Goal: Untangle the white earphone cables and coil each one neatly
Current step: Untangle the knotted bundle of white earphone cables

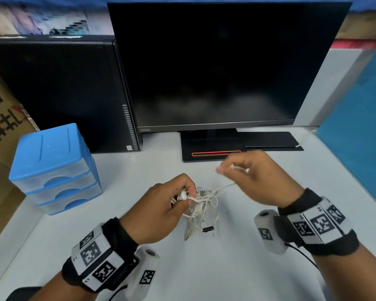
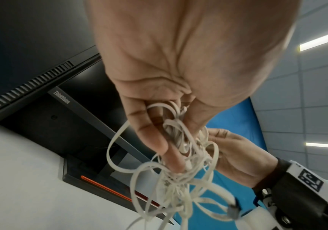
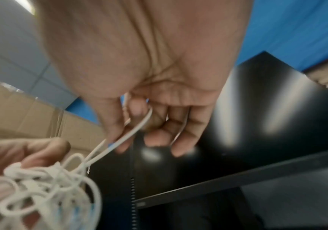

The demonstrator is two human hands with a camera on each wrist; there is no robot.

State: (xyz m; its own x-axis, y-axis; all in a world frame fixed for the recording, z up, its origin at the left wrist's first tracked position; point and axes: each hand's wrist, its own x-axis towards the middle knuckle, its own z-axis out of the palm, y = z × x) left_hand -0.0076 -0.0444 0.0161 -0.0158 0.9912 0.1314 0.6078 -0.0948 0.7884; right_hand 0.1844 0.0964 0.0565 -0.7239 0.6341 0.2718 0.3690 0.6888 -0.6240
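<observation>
Left to right. A blue drawer unit [image 1: 54, 168] and a dark computer case [image 1: 59, 90] stand at the far left of the table [image 1: 226, 268]. The left hand [image 1: 161, 209] is closed around the tangle [image 1: 201, 205] of white earphone cables, thumb and fingers curled into the bundle, with one earbud [image 1: 183, 195] showing at the fingertips; the bundle appears raised above the table, its loose loops hanging below. From the tangle a single strand [image 1: 225, 186] runs up and to the right, away from the body, to the right hand [image 1: 254, 177], which pinches it between thumb and curled fingers in front of the monitor [image 1: 221, 64]. The strand's long axis thus lies along the line between the two grips, and the right hand is nearer its free end. Judged from this, the coming pull runs rightward, away from the knot. Not discernible: how many cables the tangle contains, where the strand enters it, and the identity of a small dark piece [image 1: 208, 229] at its lower edge.
</observation>
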